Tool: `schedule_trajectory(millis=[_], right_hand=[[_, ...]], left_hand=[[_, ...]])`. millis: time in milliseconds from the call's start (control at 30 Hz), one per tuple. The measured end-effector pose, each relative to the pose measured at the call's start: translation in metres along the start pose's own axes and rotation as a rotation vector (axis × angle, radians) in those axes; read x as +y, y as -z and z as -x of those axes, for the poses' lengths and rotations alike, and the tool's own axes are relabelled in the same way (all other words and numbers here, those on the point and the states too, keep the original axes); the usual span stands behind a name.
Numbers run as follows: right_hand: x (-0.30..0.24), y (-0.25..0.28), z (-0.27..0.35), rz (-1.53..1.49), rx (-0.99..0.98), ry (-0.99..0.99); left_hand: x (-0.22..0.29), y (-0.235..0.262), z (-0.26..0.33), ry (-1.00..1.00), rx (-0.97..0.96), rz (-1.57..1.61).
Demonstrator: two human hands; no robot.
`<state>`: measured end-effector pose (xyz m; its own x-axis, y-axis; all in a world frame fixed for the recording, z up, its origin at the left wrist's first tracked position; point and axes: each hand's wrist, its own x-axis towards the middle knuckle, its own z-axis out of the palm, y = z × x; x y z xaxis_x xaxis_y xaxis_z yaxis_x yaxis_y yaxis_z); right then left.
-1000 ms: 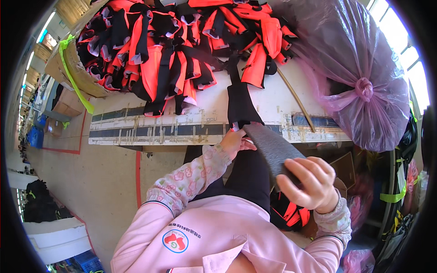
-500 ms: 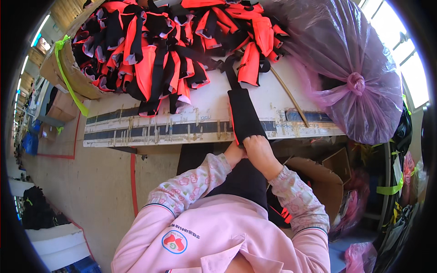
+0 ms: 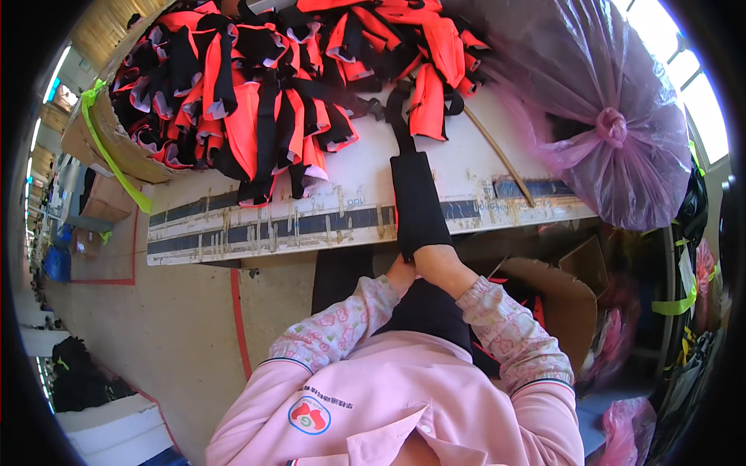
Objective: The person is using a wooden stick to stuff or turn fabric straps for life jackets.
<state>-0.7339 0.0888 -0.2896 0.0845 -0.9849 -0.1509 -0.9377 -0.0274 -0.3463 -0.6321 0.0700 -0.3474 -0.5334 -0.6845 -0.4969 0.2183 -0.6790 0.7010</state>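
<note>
A long black fabric sleeve (image 3: 420,194) with a thin orange edge stretches from the tabletop over its near edge toward me. At its near end my right hand (image 3: 439,262) holds on, the fingers tucked in under the black cloth and mostly hidden. My left hand (image 3: 400,275) is closed on the lower left corner of the same end, close against the right hand; its fingertips are out of sight. From the sleeve's far end a narrow black strap (image 3: 402,128) runs back toward a heap of orange and black fabric pieces (image 3: 241,116).
The white table (image 3: 365,171) has worn tape along its front edge. A thin wooden stick (image 3: 501,159) lies right of the sleeve. A knotted translucent pink bag (image 3: 614,163) fills the right side. A cardboard box (image 3: 109,132) stands left; another open carton (image 3: 571,311) sits below the table.
The near end of the sleeve now covers my right fingers, which showed on top of it before. Both hands sit slightly lower in the picture, and the whole view has shifted a little.
</note>
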Motion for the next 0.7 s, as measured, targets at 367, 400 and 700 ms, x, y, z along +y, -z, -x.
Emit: schedule_trajectory(millis=[367,400,700], right_hand=[[-0.001,-0.022,-0.053,-0.341,-0.606,-0.418],[0.002,-0.008,-0.040,-0.334,-0.580,-0.429],[-0.021,0.034,0.018,-0.298,-0.085,-0.058]], left_hand=[[-0.049,0.078,-0.059,-0.661,-0.177,-1.408],[-0.044,0.062,-0.046,-0.382,-0.166,-0.746],[-0.030,0.049,-0.033,-0.403,-0.259,-0.207]])
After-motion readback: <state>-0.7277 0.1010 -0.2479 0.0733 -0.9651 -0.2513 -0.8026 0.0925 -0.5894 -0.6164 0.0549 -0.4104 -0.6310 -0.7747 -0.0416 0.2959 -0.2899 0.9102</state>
